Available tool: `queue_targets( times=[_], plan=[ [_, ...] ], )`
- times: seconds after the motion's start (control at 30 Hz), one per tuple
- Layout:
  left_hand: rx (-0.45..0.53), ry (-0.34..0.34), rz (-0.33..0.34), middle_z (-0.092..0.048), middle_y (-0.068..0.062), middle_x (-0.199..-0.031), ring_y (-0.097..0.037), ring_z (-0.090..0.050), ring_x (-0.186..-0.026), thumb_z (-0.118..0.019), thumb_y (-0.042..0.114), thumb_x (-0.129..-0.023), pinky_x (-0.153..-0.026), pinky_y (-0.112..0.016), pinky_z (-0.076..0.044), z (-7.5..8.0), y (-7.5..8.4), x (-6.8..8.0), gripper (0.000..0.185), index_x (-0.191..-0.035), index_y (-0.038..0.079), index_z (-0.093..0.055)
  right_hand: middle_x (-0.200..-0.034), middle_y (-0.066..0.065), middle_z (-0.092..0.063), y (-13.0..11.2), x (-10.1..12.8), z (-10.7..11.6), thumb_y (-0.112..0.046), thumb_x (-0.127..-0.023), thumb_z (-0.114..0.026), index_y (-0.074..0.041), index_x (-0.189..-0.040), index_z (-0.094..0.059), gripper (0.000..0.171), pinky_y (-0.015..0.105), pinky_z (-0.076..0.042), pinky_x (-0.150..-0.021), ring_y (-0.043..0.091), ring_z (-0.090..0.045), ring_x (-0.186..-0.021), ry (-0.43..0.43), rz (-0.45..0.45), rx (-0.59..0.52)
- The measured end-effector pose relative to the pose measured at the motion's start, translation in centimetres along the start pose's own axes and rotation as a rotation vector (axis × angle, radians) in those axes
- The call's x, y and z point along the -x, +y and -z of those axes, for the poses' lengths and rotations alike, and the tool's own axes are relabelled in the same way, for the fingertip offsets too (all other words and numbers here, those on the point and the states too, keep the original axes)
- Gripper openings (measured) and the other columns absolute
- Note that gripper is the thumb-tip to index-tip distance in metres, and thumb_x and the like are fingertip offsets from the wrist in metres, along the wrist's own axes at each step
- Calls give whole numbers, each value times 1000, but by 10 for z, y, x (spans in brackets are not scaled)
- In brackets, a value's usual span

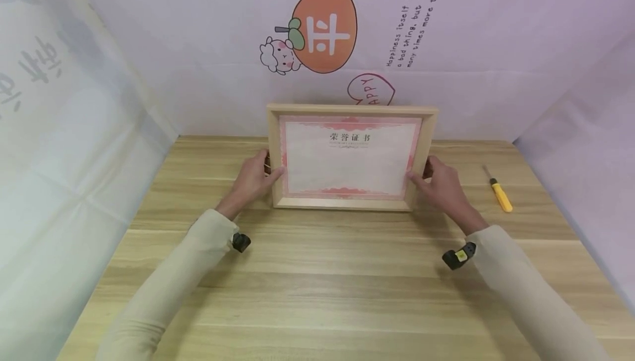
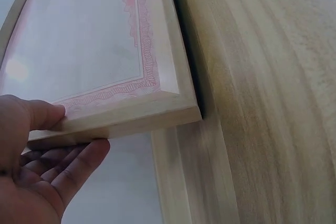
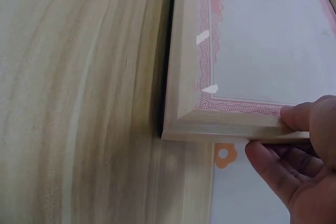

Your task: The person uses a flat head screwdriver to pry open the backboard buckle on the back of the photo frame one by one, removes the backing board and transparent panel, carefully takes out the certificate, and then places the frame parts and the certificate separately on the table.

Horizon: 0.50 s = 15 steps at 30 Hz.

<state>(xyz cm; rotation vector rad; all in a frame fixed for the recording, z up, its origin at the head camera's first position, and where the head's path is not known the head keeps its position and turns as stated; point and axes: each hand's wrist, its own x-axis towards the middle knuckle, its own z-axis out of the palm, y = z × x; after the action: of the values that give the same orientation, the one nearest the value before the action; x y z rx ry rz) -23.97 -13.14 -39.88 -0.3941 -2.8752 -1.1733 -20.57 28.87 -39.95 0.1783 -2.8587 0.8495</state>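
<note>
A light wooden picture frame stands on its long edge on the wooden table, tilted back, holding a certificate with a pink border. My left hand grips the frame's left side, thumb on the front and fingers behind; the left wrist view shows that hand and the frame. My right hand grips the right side the same way. In the right wrist view the thumb of my right hand lies on the frame and the fingers curl behind.
A yellow-handled screwdriver lies on the table to the right of the frame. A lilac wall with a cartoon sticker stands just behind the frame. Cloth panels close in the left and right sides.
</note>
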Motion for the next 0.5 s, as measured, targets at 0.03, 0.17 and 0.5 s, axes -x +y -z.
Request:
queue_targets(
  times=[0.03,0.17,0.5],
  plan=[
    [1,10,-4,-64,-20,-108,-32,-66,-98,-63,24,-96,-79,-41,-61,0,0,1,42,-125,-4,-50,-108,31,-65,0,1,0,-30,-98,-60,10,-120,-51,46,52,-57,-77,42,-64,-99,2,1,-1],
    [9,28,-8,-65,-20,-108,-32,-67,-98,-64,24,-96,-79,-42,-61,0,2,3,43,-126,-4,-51,-109,31,-65,0,2,-2,-29,-98,-60,9,-121,-51,46,53,-57,-76,43,-65,-100,24,5,-8],
    [10,56,-68,-66,-23,-108,-35,-70,-98,-66,21,-95,-81,-43,-62,-2,2,2,41,-122,-5,-51,-103,31,-66,4,6,-9,-28,-97,-61,8,-114,-50,42,55,-60,-76,45,-65,-98,139,8,-31]
  ],
)
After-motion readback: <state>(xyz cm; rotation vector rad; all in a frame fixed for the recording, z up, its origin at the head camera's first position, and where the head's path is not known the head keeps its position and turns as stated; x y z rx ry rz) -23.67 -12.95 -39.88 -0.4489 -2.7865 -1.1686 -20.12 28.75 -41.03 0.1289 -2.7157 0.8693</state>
